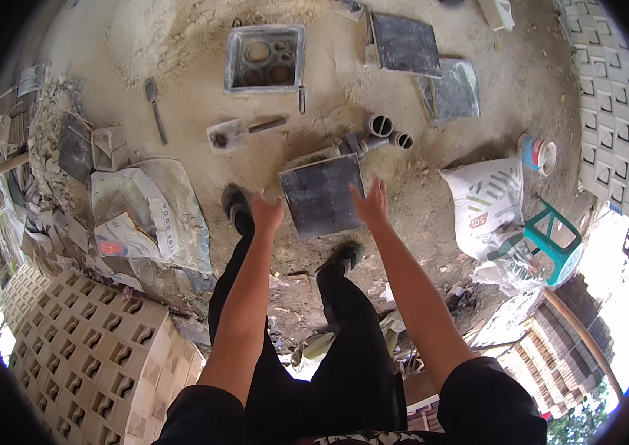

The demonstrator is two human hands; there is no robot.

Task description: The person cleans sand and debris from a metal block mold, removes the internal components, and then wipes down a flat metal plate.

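A dark square board [322, 196] lies on the dusty ground in front of my feet, over what looks like a pale block or frame along its far edge. My left hand [268, 211] hovers just off the board's left side, thumb apart from the fingers. At the right edge my right hand [371, 202] is also spread, its thumb overlapping the board in view; I cannot tell whether it touches. Neither hand holds anything. Just beyond the board stand two dark round cylinders [379, 124] beside a metal piece.
A metal mould box [229, 63] with round inserts lies at the far middle, near a shovel-shaped scoop [227, 136] and a trowel [154, 100]. More dark boards [405, 44] are at the far right. Sacks [486, 200], a bucket [545, 157], a green stool [552, 241] and stacked blocks [92, 348] surround me.
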